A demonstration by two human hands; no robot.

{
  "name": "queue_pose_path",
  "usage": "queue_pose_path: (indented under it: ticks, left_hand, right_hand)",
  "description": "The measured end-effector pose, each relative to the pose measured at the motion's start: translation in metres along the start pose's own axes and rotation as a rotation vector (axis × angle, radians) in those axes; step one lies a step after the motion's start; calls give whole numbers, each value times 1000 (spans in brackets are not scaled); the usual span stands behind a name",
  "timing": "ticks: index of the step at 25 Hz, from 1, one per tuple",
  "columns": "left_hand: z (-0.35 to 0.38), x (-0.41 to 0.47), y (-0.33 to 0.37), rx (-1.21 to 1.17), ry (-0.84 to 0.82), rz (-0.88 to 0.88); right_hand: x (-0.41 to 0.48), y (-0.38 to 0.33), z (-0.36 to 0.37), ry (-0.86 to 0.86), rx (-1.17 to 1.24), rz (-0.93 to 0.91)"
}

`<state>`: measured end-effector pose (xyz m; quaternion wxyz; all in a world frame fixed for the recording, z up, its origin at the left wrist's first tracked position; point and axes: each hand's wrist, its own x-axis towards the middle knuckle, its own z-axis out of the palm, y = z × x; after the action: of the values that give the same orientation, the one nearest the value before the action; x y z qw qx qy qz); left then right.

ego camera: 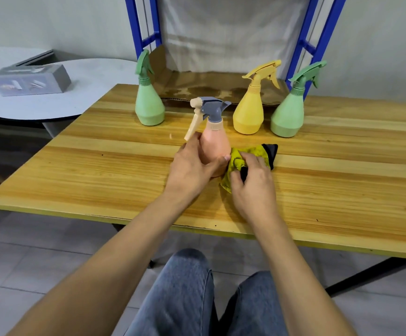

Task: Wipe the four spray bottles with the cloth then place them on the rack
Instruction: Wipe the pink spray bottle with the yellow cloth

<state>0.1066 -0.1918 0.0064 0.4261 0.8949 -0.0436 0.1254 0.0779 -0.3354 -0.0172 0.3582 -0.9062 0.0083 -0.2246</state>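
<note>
My left hand (192, 166) grips the body of a pink spray bottle (213, 141) with a grey head, upright at the middle of the wooden table (100, 166). My right hand (253, 183) holds a bunched yellow-and-black cloth (253, 154) pressed against the bottle's right lower side. Three other spray bottles stand farther back: a green one (148, 103) on the left, a yellow one (249, 112) and a second green one (288, 115) on the right. Behind them rises the blue-framed rack (318, 40), its low shelf lined with brown cardboard (209, 86).
A round white table (80, 93) with a grey box (30, 80) stands to the left. My knees in jeans (187, 287) are below the table's near edge. A white sheet hangs at the back of the rack.
</note>
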Motion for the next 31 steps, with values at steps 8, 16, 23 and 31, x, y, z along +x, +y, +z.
queue_pose_path:
  ticks: [8,16,23,31]
  left_hand:
    - [-47,6,0,24,-240,-44]
    - [-29,10,-16,-11,-246,109]
    - [-6,21,-1,140,49,-15]
    - [-17,38,-35,-31,-134,115]
  right_hand:
    - [21,7,-7,-124,48,77]
    - [13,12,-14,-171,54,-30]
    - [-10,-6,-29,-262,-73,-121]
    - [14,7,-33,-527,-139,-101]
